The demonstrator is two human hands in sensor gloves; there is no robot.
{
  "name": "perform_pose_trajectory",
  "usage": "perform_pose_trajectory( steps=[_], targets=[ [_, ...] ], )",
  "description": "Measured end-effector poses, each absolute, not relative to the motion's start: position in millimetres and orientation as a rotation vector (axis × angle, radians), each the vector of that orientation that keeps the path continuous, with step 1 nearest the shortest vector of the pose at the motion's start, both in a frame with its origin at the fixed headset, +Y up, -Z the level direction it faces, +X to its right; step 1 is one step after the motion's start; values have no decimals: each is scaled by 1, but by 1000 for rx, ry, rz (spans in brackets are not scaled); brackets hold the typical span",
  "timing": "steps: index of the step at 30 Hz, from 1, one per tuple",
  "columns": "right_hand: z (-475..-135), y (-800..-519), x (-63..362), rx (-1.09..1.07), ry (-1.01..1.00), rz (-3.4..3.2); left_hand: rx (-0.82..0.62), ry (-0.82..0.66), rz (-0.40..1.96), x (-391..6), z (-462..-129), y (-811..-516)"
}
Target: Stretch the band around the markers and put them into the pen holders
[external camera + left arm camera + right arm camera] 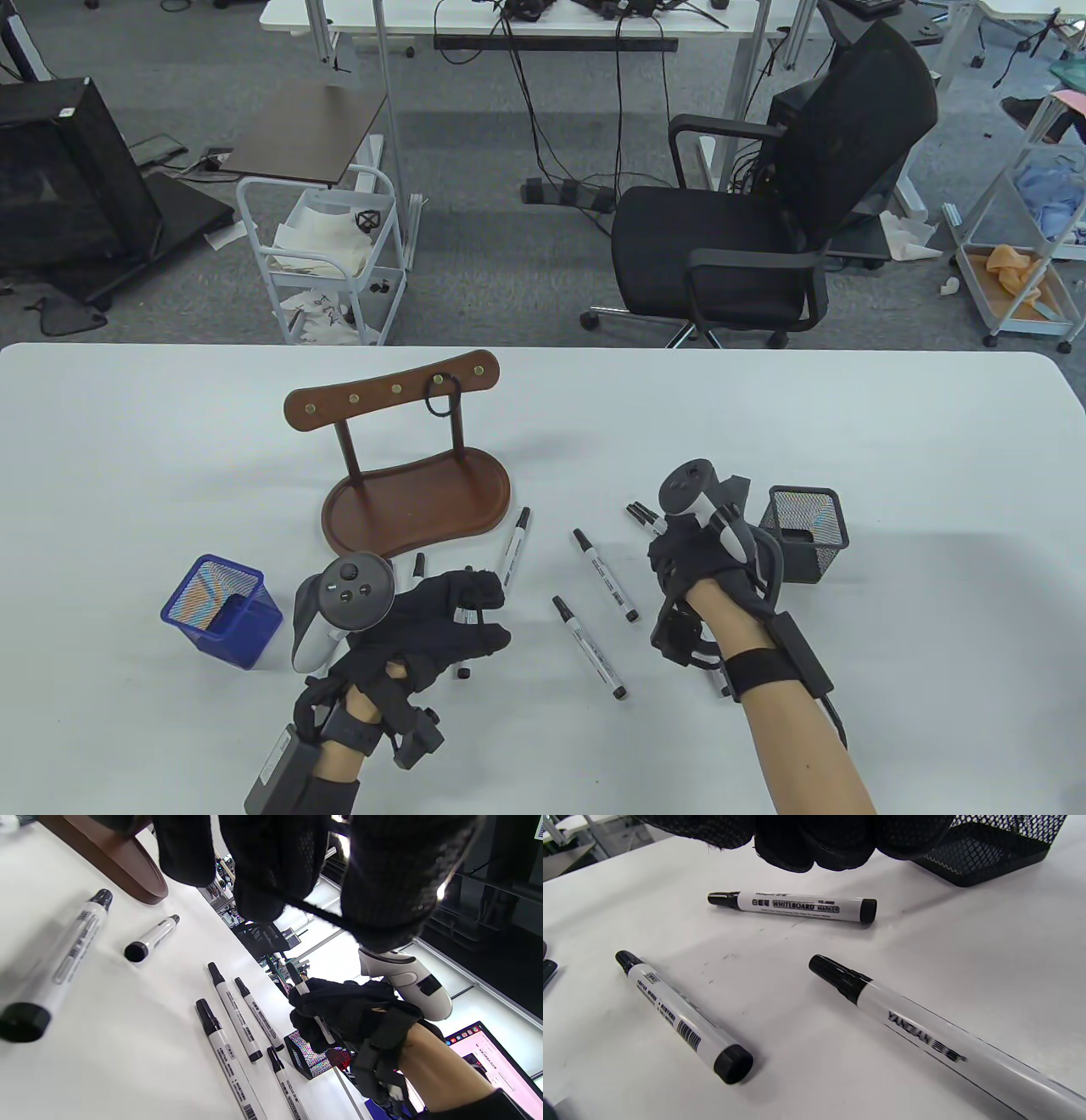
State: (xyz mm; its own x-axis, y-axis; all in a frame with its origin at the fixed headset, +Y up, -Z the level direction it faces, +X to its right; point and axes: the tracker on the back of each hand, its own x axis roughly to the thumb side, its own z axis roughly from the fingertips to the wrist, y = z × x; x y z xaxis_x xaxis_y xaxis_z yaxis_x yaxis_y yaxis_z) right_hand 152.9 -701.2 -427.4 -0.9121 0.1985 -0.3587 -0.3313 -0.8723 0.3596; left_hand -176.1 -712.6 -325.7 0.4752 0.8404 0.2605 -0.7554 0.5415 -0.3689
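At the lower left of the table view we find the blue mesh pen holder [222, 609] standing on the white table [127, 441]. Just right of it our left hand [424, 624] hovers with fingers curled; the left wrist view shows a thin black band [316, 913] stretched taut between its fingers [275, 861]. White markers lie under and beside this hand, one [515, 545] angled up toward the brown wooden stand [416, 501] in the middle of the frame, where another black band [442, 396] hangs from a peg on the top rail.

Toward the centre, two loose markers [604, 575] [589, 647] lie slanted on the table, apart from each other. Further right, our right hand [700, 560] is closed round a couple of markers [643, 516] — their black caps stick out at the upper left of the fist. Just beside that hand, at the right, stands the black mesh pen holder [806, 531], seemingly touching the glove's hardware, though we cannot tell for certain.
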Motion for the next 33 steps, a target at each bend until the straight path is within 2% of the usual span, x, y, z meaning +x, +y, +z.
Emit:
perform_pose_trajectory(
  steps=[10,22,33],
  targets=[
    [-463,-725,156,-560,703,2829,-207,-439,982,-176,-326,-712],
    [-469,-747,155,-583,768,2857,-197,-437,997,-179,-326,-712],
    [-469,-751,147,-563,771,2895,-193,-433,1004,-180,-325,-712]
  ],
)
